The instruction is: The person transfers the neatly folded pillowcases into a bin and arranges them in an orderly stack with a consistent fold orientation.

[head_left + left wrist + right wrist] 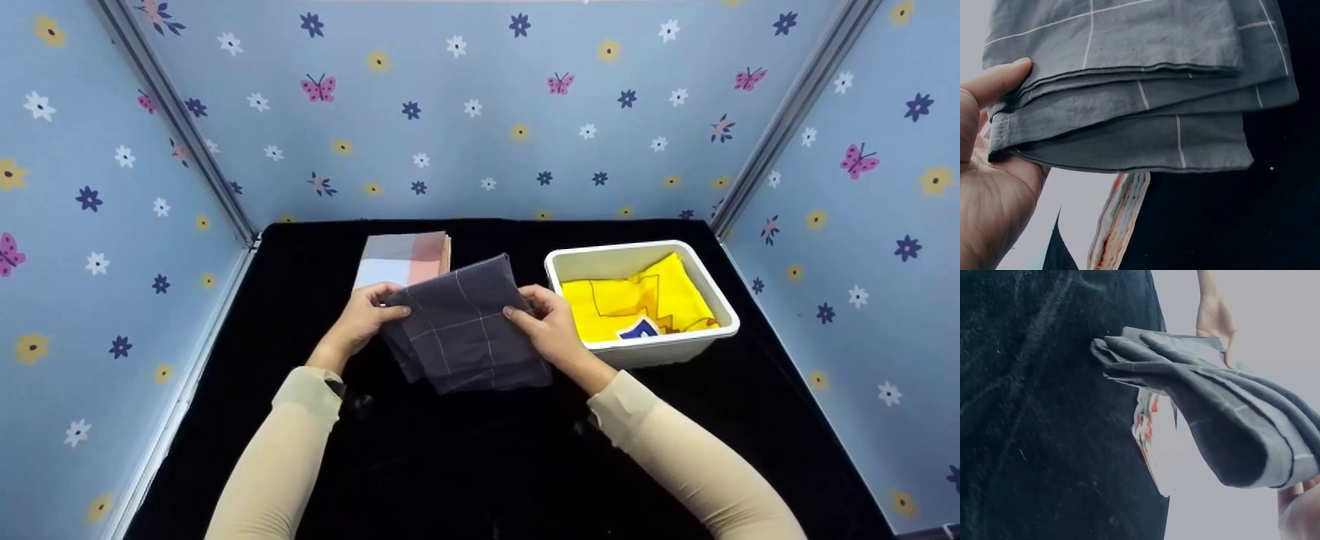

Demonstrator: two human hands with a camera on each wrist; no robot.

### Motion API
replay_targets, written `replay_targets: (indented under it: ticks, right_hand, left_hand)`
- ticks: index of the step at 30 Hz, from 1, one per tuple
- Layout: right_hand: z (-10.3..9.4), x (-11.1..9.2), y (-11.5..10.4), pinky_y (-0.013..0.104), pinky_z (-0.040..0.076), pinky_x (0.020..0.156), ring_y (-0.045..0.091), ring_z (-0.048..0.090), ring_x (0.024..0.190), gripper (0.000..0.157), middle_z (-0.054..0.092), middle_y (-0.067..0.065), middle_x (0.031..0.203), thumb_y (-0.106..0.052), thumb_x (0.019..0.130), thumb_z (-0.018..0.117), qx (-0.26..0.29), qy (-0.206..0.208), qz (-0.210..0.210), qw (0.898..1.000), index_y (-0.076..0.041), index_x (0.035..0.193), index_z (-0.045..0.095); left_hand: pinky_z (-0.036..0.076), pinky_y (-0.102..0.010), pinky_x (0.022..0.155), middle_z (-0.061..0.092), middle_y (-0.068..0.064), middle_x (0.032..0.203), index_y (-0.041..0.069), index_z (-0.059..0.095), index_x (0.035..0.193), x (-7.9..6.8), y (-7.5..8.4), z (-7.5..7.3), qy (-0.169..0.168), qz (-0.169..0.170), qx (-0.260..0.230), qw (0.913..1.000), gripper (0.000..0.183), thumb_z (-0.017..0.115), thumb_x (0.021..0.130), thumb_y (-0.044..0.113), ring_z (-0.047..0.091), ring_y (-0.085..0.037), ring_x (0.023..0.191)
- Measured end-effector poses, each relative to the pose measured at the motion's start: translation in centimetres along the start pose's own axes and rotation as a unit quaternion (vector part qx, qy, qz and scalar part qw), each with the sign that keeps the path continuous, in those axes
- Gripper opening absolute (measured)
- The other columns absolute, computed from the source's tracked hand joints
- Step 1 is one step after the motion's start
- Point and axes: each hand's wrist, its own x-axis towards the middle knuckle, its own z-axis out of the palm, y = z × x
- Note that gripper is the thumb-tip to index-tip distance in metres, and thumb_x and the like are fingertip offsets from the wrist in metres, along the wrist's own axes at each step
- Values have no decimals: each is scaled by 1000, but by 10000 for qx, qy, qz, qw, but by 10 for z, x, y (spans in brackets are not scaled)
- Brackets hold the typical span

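Observation:
A folded dark grey cloth (472,330) with thin white grid lines hangs in the air between both hands. My left hand (367,315) pinches its left edge, thumb on the front face. On the right edge, my right hand (551,322) grips it the same way, thumb in front. Several folded layers of the cloth (1129,95) show along its lower side in the left wrist view. Behind it lies a folded checked cloth (390,259) in white, pale blue and pink, partly hidden by the grey one.
To the right stands a white plastic bin (645,352) holding a yellow cloth (600,300) with a printed figure and a blue patch. A black cloth (465,465) covers the table. Flowered blue panels (480,112) wall in the back and both sides.

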Motion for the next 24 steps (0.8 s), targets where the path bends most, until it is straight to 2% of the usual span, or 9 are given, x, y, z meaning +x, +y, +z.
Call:
replay_targets:
  ticks: [6, 11, 19, 24]
  right_hand:
    - [-9, 5, -9, 20, 58, 65, 7, 69, 71, 15, 78, -1, 88, 5, 94, 77, -25, -98, 82, 9999, 12, 107, 72]
    - [-16, 9, -15, 19, 57, 66, 7, 69, 72, 15, 77, 0, 88, 6, 94, 76, -57, -187, 92, 9998, 14, 107, 72]
    - [-24, 14, -28, 19, 58, 66, 6, 69, 72, 17, 79, 2, 89, 5, 94, 76, -160, -323, 173, 9992, 14, 108, 73]
    - [-29, 18, -36, 20, 60, 66, 7, 71, 72, 16, 79, -4, 89, 6, 94, 76, -44, -433, 252, 9987, 13, 108, 73]
  left_hand:
    - [64, -23, 69, 78, 3, 90, 13, 77, 99, 1, -8, 9, -45, -153, -257, 9995, 20, 76, 95, -6, 74, -10, 74]
    - [65, -26, 66, 78, 1, 86, 12, 74, 95, -1, -15, 16, -184, -355, -609, 9973, 18, 70, 99, -5, 75, -12, 72]
    - [65, -25, 66, 78, 2, 87, 13, 71, 95, 1, -24, 28, -259, -369, -878, 9951, 19, 69, 99, -5, 76, -12, 75]
    - [66, -27, 69, 78, 2, 89, 13, 71, 95, 4, -28, 38, -319, -359, -1055, 9933, 21, 68, 98, -8, 76, -13, 78]
